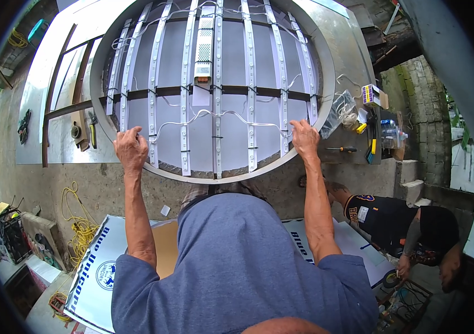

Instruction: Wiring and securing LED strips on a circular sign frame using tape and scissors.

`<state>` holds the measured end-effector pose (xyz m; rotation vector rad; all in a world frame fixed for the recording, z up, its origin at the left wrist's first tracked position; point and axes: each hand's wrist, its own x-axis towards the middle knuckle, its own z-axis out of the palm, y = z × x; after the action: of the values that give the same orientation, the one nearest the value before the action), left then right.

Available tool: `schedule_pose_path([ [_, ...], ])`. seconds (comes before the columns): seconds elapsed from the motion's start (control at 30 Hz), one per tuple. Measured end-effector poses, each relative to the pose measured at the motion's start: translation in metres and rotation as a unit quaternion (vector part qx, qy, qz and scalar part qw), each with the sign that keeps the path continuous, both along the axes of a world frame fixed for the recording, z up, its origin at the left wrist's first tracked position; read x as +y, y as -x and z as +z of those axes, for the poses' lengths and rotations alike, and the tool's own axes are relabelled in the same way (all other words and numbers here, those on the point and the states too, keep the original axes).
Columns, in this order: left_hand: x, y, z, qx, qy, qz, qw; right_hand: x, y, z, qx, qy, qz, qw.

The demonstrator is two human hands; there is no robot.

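Note:
A large round metal light frame (328, 72) lies on the worktable in front of me. Parallel white LED strips (218, 122) run across it, tied with dark cable ties to a dark crossbar (164, 91). White wires (184, 122) loop between the strips near my side. A perforated metal power supply (204, 53) sits between two middle strips. My left hand (131, 149) is closed over the frame's near-left rim, fingers curled inward. At the near-right rim, my right hand (305, 139) grips likewise; its fingertips are beside a strip's end and wire.
Pliers (92, 129) and a tape roll (75, 131) lie left on the worktable (120, 171). A screwdriver (341, 148), a small box (371, 96) and bagged wire (348, 116) are right. Yellow cord (84, 228) and white boards (93, 267) lie behind me. Another person (384, 220) bends nearby at right.

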<state>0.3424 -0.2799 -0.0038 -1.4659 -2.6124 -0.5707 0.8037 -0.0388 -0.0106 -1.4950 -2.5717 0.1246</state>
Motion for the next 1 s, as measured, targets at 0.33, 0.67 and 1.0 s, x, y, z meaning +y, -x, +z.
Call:
schedule_pose_path([
  [0.33, 0.003, 0.002, -0.006, 0.030, -0.051, -0.013, 0.998, 0.008, -0.008, -0.010, -0.016, -0.013, -0.009, 1.000],
  [0.67, 0.001, 0.001, -0.005, 0.001, -0.063, 0.001, 0.998, 0.007, -0.003, -0.004, -0.009, 0.017, -0.028, 0.999],
  [1.0, 0.000, 0.002, -0.004, -0.002, -0.050, 0.007, 0.999, 0.004, -0.001, -0.002, 0.000, 0.013, -0.033, 0.999],
])
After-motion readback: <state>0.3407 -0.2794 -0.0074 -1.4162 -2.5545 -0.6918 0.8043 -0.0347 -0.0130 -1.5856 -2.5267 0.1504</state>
